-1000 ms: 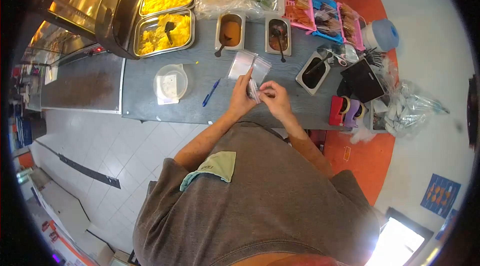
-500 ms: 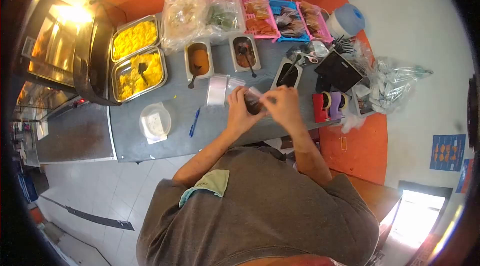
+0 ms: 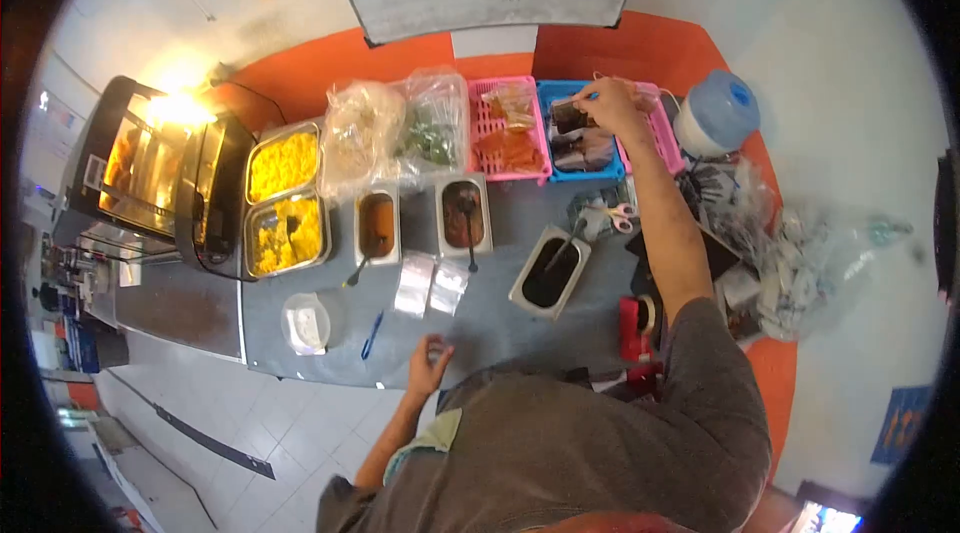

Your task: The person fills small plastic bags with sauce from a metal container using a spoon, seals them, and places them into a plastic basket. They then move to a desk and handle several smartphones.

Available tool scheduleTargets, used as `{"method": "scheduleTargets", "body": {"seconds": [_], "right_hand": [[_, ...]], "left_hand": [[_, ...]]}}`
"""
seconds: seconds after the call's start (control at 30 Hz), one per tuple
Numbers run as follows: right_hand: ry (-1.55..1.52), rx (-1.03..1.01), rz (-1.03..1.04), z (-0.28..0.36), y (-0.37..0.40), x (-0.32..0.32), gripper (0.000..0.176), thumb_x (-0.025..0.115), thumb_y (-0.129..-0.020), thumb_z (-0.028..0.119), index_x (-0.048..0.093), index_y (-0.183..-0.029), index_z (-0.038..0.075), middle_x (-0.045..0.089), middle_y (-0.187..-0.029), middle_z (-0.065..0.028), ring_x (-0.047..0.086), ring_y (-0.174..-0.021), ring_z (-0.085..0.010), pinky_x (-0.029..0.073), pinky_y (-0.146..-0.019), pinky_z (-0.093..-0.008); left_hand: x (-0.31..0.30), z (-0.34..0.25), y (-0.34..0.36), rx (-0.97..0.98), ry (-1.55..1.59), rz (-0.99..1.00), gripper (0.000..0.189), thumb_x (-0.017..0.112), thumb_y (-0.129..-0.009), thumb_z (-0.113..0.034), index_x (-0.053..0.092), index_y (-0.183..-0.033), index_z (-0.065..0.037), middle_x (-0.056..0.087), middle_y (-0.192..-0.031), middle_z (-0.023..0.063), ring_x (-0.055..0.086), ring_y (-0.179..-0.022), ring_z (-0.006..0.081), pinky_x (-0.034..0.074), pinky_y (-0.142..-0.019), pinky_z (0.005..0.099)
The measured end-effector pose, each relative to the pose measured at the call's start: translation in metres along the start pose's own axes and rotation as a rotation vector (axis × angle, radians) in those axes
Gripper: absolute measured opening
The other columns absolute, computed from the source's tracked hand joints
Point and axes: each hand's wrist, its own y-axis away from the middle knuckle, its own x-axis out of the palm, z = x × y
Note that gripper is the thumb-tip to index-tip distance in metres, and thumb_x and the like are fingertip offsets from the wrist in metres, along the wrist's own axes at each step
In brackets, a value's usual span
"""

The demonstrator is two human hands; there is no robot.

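Observation:
My right hand (image 3: 612, 105) reaches over the blue basket (image 3: 543, 133) at the back, its fingertips pinched on a small plastic sachet of dark sauce (image 3: 568, 117). More dark sachets (image 3: 582, 149) lie in that basket. My left hand (image 3: 430, 365) hovers at the counter's front edge with fingers loosely bent and apart, holding nothing. Ahead of it lie stacks of small clear plastic bags (image 3: 414, 285). A steel tub of dark sauce (image 3: 540, 285) with a spoon stands right of the bags. Two more tubs, one of orange sauce (image 3: 378, 218) and one of reddish sauce (image 3: 463, 218), hold dark spoons.
Trays of yellow food (image 3: 285, 165) and a lit warming cabinet (image 3: 150, 168) stand left. Pink baskets (image 3: 508, 93) flank the blue one. A blue pen (image 3: 372, 335), round plastic container (image 3: 305, 324), scissors (image 3: 621, 218) and red tape dispenser (image 3: 633, 328) lie around the counter (image 3: 470, 343).
My hands have parted. The right went from the dark sachet near my body to the blue basket; the left drew back towards me, letting go. The view tilted up, showing the whiteboard.

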Motion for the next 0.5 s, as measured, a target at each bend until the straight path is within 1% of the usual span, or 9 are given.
{"method": "scheduleTargets", "body": {"seconds": [0.07, 0.13, 0.17, 0.2, 0.27, 0.33, 0.4, 0.47, 0.5], "right_hand": [[0.011, 0.011, 0.027, -0.05, -0.037, 0.032, 0.012, 0.071, -0.071, 0.014, 0.074, -0.079, 0.007, 0.068, -0.069, -0.0111, 0.066, -0.068, -0.0236, 0.049, -0.079, -0.0348], [-0.134, 0.179, 0.155, -0.085, -0.059, 0.062, 0.013, 0.072, -0.069, 0.016, 0.074, -0.079, 0.008, 0.068, -0.07, -0.0115, 0.066, -0.067, -0.0249, 0.05, -0.079, -0.0341], [-0.04, 0.074, 0.091, -0.108, -0.067, 0.083, 0.015, 0.072, -0.069, 0.016, 0.074, -0.08, 0.008, 0.069, -0.07, -0.0119, 0.066, -0.066, -0.0255, 0.052, -0.072, -0.0335], [-0.057, 0.069, 0.104, -0.122, -0.072, 0.097, 0.015, 0.072, -0.069, 0.016, 0.074, -0.08, 0.008, 0.069, -0.07, -0.0119, 0.066, -0.066, -0.0255, 0.052, -0.072, -0.0335], [-0.131, 0.274, 0.129, -0.146, -0.082, 0.121, 0.015, 0.072, -0.067, 0.016, 0.074, -0.079, 0.007, 0.069, -0.071, -0.012, 0.067, -0.065, -0.0251, 0.052, -0.065, -0.0344], [-0.139, 0.294, 0.106, -0.177, -0.087, 0.153, 0.015, 0.072, -0.066, 0.015, 0.074, -0.079, 0.007, 0.069, -0.071, -0.0121, 0.067, -0.065, -0.025, 0.052, -0.065, -0.035], [-0.14, 0.321, 0.078, -0.197, -0.095, 0.179, 0.015, 0.072, -0.065, 0.015, 0.074, -0.079, 0.007, 0.069, -0.071, -0.0122, 0.067, -0.066, -0.0249, 0.052, -0.064, -0.0356], [-0.166, 0.432, 0.0, -0.21, -0.101, 0.198, 0.011, 0.072, -0.064, 0.013, 0.073, -0.073, 0.007, 0.067, -0.066, -0.012, 0.067, -0.065, -0.0253, 0.052, -0.065, -0.0354], [-0.172, 0.436, 0.01, -0.213, -0.106, 0.205, 0.011, 0.072, -0.064, 0.013, 0.073, -0.073, 0.007, 0.067, -0.066, -0.012, 0.067, -0.065, -0.0253, 0.052, -0.065, -0.0354]], "left_hand": [[0.007, 0.006, 0.023, -0.096, -0.016, -0.087, 0.035, 0.069, -0.084, -0.021, 0.055, -0.108, -0.001, 0.063, -0.095, 0.0096, 0.063, -0.082, 0.0176, 0.051, -0.067, 0.0302], [0.016, 0.019, 0.053, -0.232, 0.033, -0.247, 0.032, 0.069, -0.084, -0.02, 0.056, -0.105, 0.001, 0.063, -0.093, 0.0101, 0.063, -0.082, 0.0179, 0.052, -0.07, 0.0307], [0.021, 0.034, 0.071, -0.243, 0.009, -0.321, 0.03, 0.069, -0.084, -0.019, 0.057, -0.104, 0.001, 0.063, -0.092, 0.0106, 0.063, -0.082, 0.0177, 0.052, -0.07, 0.0308], [0.025, 0.053, 0.09, -0.254, -0.014, -0.394, 0.028, 0.068, -0.084, -0.017, 0.057, -0.102, 0.002, 0.063, -0.091, 0.0111, 0.063, -0.082, 0.0176, 0.052, -0.071, 0.0308], [0.032, 0.076, 0.134, -0.472, 0.066, -0.519, 0.025, 0.067, -0.084, -0.015, 0.058, -0.101, 0.002, 0.063, -0.089, 0.0121, 0.063, -0.079, 0.0175, 0.052, -0.07, 0.0314], [0.039, 0.085, 0.18, -0.532, -0.032, -0.581, 0.024, 0.066, -0.084, -0.016, 0.059, -0.099, 0.002, 0.064, -0.085, 0.0119, 0.064, -0.077, 0.0172, 0.053, -0.068, 0.032], [0.04, 0.09, 0.22, -0.695, -0.203, -0.531, 0.022, 0.066, -0.084, -0.017, 0.061, -0.097, 0.0, 0.066, -0.083, 0.0112, 0.064, -0.075, 0.0172, 0.052, -0.066, 0.0315], [0.041, 0.086, 0.219, -0.706, -0.209, -0.523, 0.022, 0.066, -0.084, -0.017, 0.062, -0.097, 0.0, 0.066, -0.083, 0.0112, 0.064, -0.075, 0.0172, 0.052, -0.066, 0.0315], [0.041, 0.087, 0.218, -0.71, -0.211, -0.509, 0.022, 0.066, -0.084, -0.017, 0.062, -0.097, 0.0, 0.066, -0.083, 0.0112, 0.064, -0.075, 0.0172, 0.052, -0.066, 0.0314]]}}
